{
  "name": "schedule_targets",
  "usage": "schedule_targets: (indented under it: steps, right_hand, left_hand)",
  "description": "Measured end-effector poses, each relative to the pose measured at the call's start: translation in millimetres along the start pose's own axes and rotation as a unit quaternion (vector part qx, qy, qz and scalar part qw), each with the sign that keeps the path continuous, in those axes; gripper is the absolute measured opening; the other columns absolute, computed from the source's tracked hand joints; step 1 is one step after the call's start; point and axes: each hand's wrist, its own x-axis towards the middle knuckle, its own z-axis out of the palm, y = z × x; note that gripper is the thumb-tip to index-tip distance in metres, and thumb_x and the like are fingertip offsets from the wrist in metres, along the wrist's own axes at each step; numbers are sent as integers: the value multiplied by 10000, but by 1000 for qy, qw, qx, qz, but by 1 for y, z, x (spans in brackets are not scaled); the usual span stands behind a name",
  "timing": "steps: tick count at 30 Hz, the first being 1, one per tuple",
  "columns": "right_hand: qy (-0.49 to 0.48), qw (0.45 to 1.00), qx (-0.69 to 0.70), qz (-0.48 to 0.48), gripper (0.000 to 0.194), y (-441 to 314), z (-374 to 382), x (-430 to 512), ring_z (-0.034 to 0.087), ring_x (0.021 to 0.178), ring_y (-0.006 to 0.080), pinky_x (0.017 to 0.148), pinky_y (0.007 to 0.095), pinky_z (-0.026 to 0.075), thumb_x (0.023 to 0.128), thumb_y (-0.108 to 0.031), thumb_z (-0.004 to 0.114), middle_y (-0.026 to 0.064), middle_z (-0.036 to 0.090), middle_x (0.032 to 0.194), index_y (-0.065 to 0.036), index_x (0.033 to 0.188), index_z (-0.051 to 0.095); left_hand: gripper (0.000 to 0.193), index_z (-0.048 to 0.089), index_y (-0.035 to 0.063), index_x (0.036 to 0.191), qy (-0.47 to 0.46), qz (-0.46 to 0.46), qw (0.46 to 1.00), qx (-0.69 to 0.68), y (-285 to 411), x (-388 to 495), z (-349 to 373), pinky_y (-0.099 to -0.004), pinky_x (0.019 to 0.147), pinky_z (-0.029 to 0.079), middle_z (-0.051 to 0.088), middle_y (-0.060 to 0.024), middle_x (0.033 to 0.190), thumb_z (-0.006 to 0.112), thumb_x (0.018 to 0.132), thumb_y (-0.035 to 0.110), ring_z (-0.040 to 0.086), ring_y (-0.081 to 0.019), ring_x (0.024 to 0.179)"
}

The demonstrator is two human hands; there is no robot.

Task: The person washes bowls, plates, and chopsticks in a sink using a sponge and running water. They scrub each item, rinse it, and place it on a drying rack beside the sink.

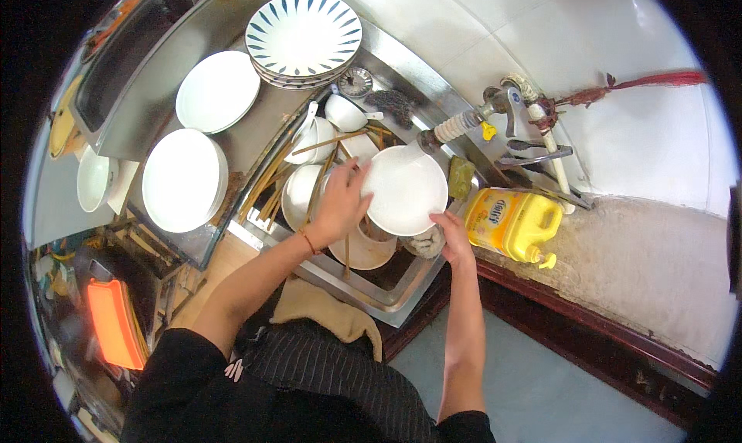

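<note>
A round white plate [407,191] is tilted under the ribbed faucet hose [457,125], and water runs onto its upper edge. My right hand [453,234] grips the plate's lower right rim. At the left rim is my left hand [342,202], fingers spread; whether it bears on the plate is unclear. Below, the stainless steel sink [371,307] holds white bowls [298,188], ceramic spoons [307,118], several wooden chopsticks [269,179] and a larger dish [368,255]. A greyish cloth [426,243] shows partly behind the plate and my right hand.
Stacked white plates [182,179], another white stack [217,89] and patterned plates [303,33] stand on the left counter. A yellow detergent jug [510,226] lies right of the sink, near a green sponge [461,177]. A dark scrubber [391,107] and a sink strainer [355,82] sit at the back.
</note>
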Motion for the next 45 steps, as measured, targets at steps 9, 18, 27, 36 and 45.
schedule_targets:
  steps: [9, 18, 27, 36, 45]
  right_hand:
    - [-125, 991, -47, -32, 322, -8, 23, 44, 578, 946, 158, 825, 301, 455, 824, -187, 665, 61, 624, 1048, -13, 1087, 599]
    - [-105, 921, -328, -179, 538, -28, 34, 35, 595, 924, 182, 828, 316, 472, 647, -115, 808, 82, 637, 1034, -1, 1116, 573]
    - [-41, 915, -358, -181, 332, -14, -4, 42, 603, 900, 161, 807, 290, 461, 804, -78, 632, 60, 646, 1026, -8, 1125, 585]
    - [44, 972, -183, -140, 266, 7, -21, 37, 597, 856, 153, 766, 289, 468, 839, -112, 627, 65, 643, 996, 0, 1080, 611]
    - [53, 982, -133, -121, 279, 11, -12, 22, 609, 841, 144, 738, 286, 481, 833, -106, 639, 57, 650, 982, -12, 1093, 605]
  left_hand:
    - [382, 425, -3, 1237, -228, -243, 871, -362, -19, 52, -43, -267, 460, 539, 619, -115, 884, 500, 903, 165, 628, -162, 590]
    - [401, 415, 30, 1203, -125, -31, 991, -33, 29, 12, -72, -433, 653, 508, 540, -188, 1009, 486, 809, 60, 612, -361, 759]
    - [505, 347, 42, 1326, 62, -100, 991, 69, 29, -48, -156, -383, 656, 531, 557, -196, 1054, 514, 849, 50, 631, -303, 827]
    - [433, 352, -85, 1278, 263, -392, 881, 26, -84, -143, -253, -385, 852, 452, 512, -235, 1151, 478, 902, 89, 542, -280, 1028]
    - [359, 407, -78, 1164, 191, -502, 842, 47, -97, -128, -250, -308, 493, 472, 560, -212, 950, 484, 925, 178, 595, -225, 692]
